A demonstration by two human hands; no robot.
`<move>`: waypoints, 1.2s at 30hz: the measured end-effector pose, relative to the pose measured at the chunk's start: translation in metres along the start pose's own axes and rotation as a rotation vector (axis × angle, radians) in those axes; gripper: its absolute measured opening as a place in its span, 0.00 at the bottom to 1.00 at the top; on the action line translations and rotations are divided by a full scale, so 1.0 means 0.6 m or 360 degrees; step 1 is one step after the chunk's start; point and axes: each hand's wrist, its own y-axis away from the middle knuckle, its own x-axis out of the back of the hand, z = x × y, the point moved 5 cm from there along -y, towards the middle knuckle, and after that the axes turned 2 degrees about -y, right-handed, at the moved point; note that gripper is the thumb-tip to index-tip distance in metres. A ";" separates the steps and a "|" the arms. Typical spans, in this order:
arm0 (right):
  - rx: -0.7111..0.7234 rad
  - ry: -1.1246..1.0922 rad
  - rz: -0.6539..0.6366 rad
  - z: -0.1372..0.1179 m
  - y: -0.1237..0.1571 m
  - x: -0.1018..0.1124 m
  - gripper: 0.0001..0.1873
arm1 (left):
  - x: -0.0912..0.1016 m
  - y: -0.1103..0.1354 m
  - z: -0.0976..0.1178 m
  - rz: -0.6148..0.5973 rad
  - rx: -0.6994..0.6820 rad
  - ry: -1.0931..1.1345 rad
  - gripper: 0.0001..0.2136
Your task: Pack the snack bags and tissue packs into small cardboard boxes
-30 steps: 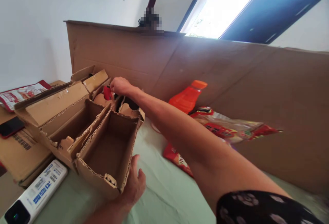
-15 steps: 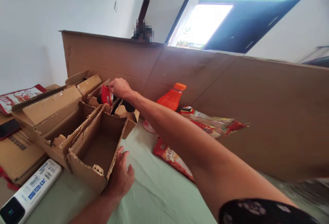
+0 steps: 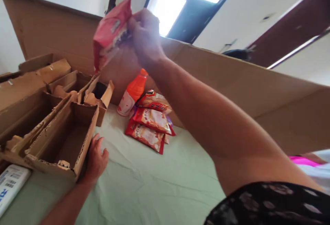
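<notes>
My right hand (image 3: 146, 35) is raised above the cardboard boxes, closed on the upper edge of a red food packet (image 3: 110, 29). The packet hangs tilted and is slightly blurred; its print cannot be read. My left hand (image 3: 97, 159) lies beside the front open cardboard box (image 3: 86, 142), against its right wall, with fingers apart and nothing in them. Behind that box stand a further open box (image 3: 64, 84) and a narrow one (image 3: 103, 96). Several red and white food packets (image 3: 148, 137) lie piled on the green cloth (image 3: 144, 180) to the right.
An orange bottle (image 3: 135, 89) leans by the packets. A tall cardboard panel (image 3: 206, 70) runs along the back. Another long box (image 3: 23, 115) adjoins on the left, and a white device with printed labels (image 3: 12, 183) lies at the lower left.
My right hand has lifted the red packet up and out of a rear box. My left hand stays beside the front box. The view has swung to the right.
</notes>
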 end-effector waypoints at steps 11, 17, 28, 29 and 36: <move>-0.0455 0.0993 -0.0717 0.248 0.287 0.265 0.11 | 0.016 -0.011 0.009 0.0045 -0.0043 -0.0113 0.19; -0.0717 0.1134 -0.0631 0.365 0.355 0.366 0.10 | 0.021 -0.017 0.015 0.0051 -0.0099 -0.0158 0.17; -0.0626 0.0855 -0.0495 0.361 0.414 0.310 0.20 | 0.024 -0.002 0.031 -0.0002 -0.0154 -0.0366 0.21; -0.0596 0.0798 -0.0517 0.346 0.421 0.296 0.21 | 0.024 0.004 0.040 -0.0010 -0.0170 -0.0387 0.21; -0.0370 0.0290 -0.0846 0.248 0.489 0.163 0.18 | 0.073 0.103 0.231 -0.0375 -0.0699 -0.0307 0.14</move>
